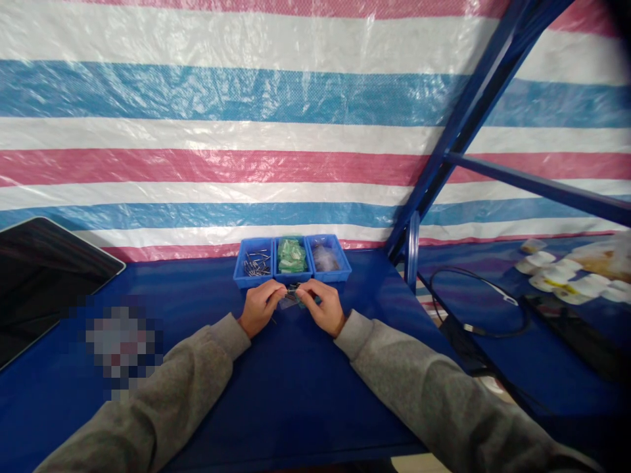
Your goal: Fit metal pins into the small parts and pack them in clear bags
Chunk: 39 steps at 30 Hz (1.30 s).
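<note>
My left hand (261, 307) and my right hand (323, 306) meet close together over the blue table, just in front of three blue bins. Both have their fingers pinched. Between the fingertips shows a small cluster of thin dark and metallic pieces (292, 292), with something clear like plastic film under it; its kind is too small to make out. The left bin (239, 270) holds several thin metal rods (257, 264). Green packets (291, 255) fill the middle bin (309, 270). In the right bin (347, 266) lie clear plastic bags (325, 258).
A black-screened panel (44, 282) lies at the left, with a blurred-out patch (121, 341) near it. A blue metal frame (444, 157) rises at the right. Beyond it are a looped black cable (478, 334) and white rolls (557, 272). A striped sheet (221, 138) hangs behind.
</note>
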Tool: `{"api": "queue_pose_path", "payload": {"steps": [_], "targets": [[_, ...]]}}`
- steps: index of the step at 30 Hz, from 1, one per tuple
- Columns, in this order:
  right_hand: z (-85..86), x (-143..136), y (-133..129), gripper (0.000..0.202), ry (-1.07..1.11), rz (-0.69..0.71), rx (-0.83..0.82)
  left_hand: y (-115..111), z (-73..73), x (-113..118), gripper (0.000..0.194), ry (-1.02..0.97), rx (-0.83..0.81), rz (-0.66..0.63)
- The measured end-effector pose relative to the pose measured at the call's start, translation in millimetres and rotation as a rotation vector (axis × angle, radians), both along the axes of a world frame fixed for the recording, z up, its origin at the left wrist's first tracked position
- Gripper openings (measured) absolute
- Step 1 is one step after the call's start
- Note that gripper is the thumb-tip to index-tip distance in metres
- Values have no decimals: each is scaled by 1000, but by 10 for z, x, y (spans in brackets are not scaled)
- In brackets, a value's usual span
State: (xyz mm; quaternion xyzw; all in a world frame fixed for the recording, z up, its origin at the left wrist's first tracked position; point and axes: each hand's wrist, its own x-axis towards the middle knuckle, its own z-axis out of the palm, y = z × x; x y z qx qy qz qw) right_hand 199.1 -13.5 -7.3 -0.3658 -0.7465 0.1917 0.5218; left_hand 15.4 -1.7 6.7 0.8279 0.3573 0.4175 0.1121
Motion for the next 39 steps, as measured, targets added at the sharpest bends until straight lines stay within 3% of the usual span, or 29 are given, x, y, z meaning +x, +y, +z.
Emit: {"api": "queue_pose_path", "payload": {"steps": [16, 24, 31, 39], "targets": [[1, -18, -11, 17, 2, 21, 29, -19, -3, -6, 35, 28, 10, 17], [-5, -6, 10, 27, -1, -23, 39, -20, 12, 11, 16, -36, 64, 35], [-3, 4, 6, 34, -65, -11, 5, -17, 1, 26, 15, -64, 105, -22], [-9, -8, 1, 19, 18, -28, 2, -20, 6, 17, 14, -55, 58, 24]]}}
